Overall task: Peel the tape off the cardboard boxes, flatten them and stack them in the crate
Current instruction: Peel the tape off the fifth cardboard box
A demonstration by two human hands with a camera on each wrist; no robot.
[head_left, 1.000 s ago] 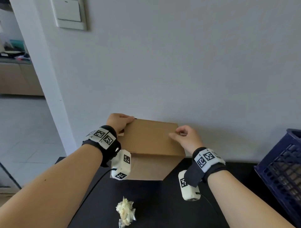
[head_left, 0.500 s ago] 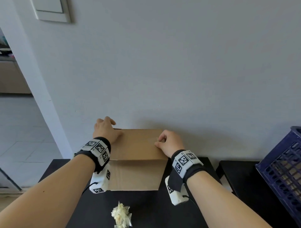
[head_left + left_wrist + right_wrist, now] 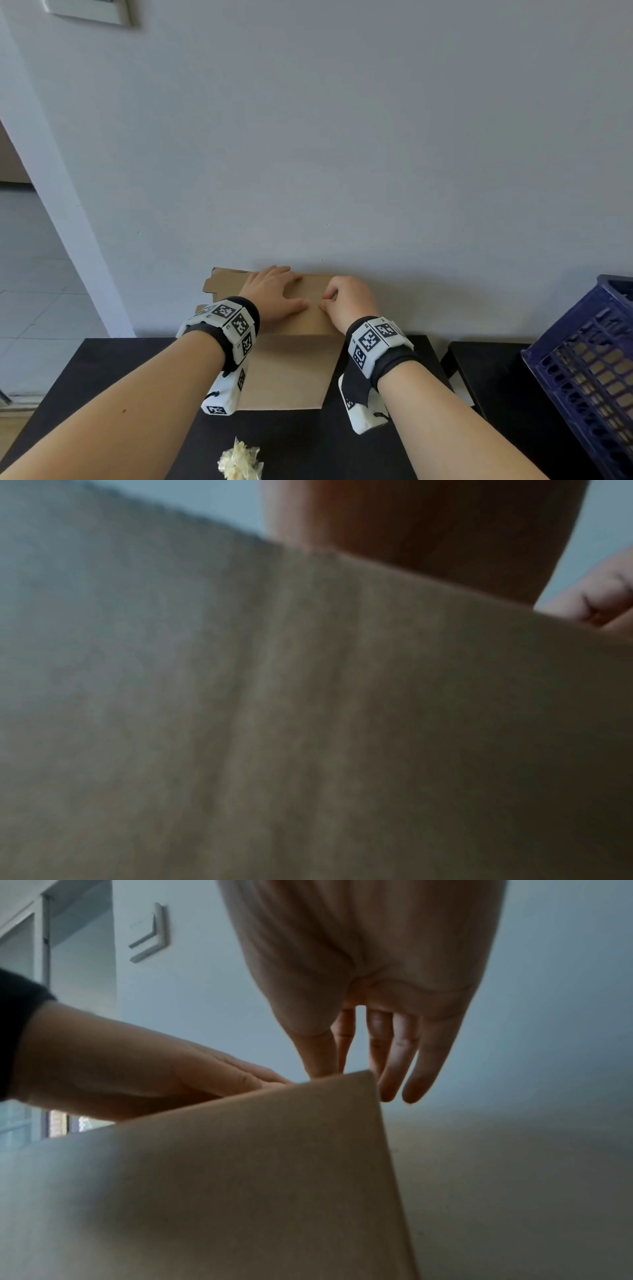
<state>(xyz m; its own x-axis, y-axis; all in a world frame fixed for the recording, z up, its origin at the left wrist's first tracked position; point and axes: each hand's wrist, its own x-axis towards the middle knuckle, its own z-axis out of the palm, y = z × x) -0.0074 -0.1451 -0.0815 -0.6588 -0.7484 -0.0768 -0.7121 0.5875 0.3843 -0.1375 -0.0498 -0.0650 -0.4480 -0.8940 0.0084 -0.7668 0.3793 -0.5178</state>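
Observation:
A brown cardboard box (image 3: 291, 370) lies partly collapsed on the black table (image 3: 137, 377), pushed against the wall, with flaps sticking out at its far left. My left hand (image 3: 274, 294) lies flat on the top panel, fingers spread, pressing down. My right hand (image 3: 346, 301) rests on the panel's right corner; in the right wrist view its fingers (image 3: 394, 1056) hang fairly straight past the box (image 3: 240, 1177) corner, beside the left hand (image 3: 137, 1069). The left wrist view is filled by blurred cardboard (image 3: 308, 723). A blue crate (image 3: 589, 377) stands at the right.
A crumpled wad of peeled tape (image 3: 239, 462) lies on the table's near edge. A second black surface (image 3: 496, 383) carries the crate, with a gap between the two tops. The grey wall is right behind the box. A doorway opens at the left.
The box has dropped lower and flatter against the table. My left hand slid from the far left corner onto the top panel and spread flat. My right hand stayed at the right edge.

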